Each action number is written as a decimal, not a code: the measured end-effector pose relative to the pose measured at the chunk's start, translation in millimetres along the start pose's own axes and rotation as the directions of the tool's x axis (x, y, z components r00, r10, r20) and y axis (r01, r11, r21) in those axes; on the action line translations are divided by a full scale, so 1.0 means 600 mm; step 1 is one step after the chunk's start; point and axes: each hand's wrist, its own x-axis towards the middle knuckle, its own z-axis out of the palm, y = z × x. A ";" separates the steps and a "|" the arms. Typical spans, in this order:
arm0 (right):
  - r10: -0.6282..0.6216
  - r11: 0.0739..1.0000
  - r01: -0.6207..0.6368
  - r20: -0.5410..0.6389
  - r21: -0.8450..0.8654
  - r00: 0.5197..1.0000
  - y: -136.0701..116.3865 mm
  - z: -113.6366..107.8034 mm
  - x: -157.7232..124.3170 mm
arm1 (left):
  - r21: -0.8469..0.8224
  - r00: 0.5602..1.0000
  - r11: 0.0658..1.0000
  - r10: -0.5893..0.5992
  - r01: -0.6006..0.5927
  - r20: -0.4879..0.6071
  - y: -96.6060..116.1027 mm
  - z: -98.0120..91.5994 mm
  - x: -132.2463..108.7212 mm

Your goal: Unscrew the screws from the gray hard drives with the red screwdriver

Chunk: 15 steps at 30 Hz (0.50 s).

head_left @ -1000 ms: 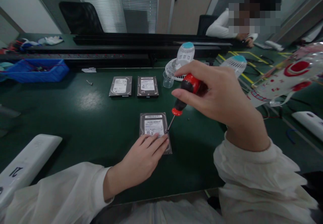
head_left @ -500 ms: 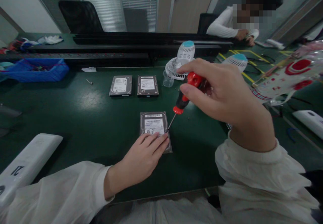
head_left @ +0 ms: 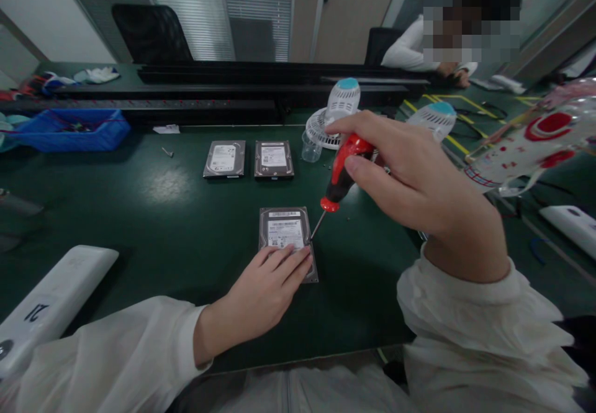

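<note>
A hard drive (head_left: 285, 225) lies label side up on the green table in front of me. My left hand (head_left: 263, 292) rests flat across its near half, fingers stretched out, hiding part of the label. A red and black screwdriver (head_left: 339, 183) is gripped in my right hand (head_left: 410, 174), above and to the right of the drive. Its slanted shaft reaches down to the drive's right edge, where the tip meets the casing; any screw there is too small to make out. Two more hard drives, one on the left (head_left: 224, 159) and one on the right (head_left: 274, 159), lie farther back.
Behind the drives are a clear plastic cup (head_left: 311, 147) and a white fan (head_left: 343, 99). A blue bin (head_left: 77, 130) sits at the back left, a white device (head_left: 60, 295) at the near left. A transparent patterned bag or bottle (head_left: 535, 140) is at right. Another person sits across the table.
My right hand has turned the screwdriver handle slightly, with the thumb shifted on the grip. The tip stays at the drive's right edge, and my left hand keeps its place.
</note>
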 end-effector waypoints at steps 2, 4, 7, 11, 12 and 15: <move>-0.046 0.998 0.046 -0.003 0.031 0.999 0.000 -0.001 0.000 | -0.004 1.000 1.000 -0.002 0.002 0.007 0.000 -0.001 -0.001; -0.039 0.999 0.039 -0.021 0.013 0.999 -0.001 0.000 0.001 | -0.001 1.000 1.000 -0.003 0.003 0.015 0.000 -0.002 -0.002; 0.031 0.998 -0.034 -0.053 -0.060 0.998 -0.003 0.002 0.003 | 0.004 1.000 1.000 -0.004 0.004 0.022 0.001 -0.003 -0.002; 0.059 0.997 -0.060 -0.016 -0.039 0.998 -0.001 0.000 0.001 | 0.002 1.000 1.000 -0.003 0.003 0.018 0.001 -0.001 -0.001; 0.037 0.999 -0.037 -0.001 -0.005 0.999 0.000 -0.001 0.001 | 0.002 1.000 1.000 -0.005 0.005 0.015 0.001 0.000 -0.001; -0.035 0.996 0.034 0.015 0.087 0.999 0.000 -0.004 0.001 | 0.004 1.000 1.000 -0.011 0.011 0.007 0.000 0.002 -0.001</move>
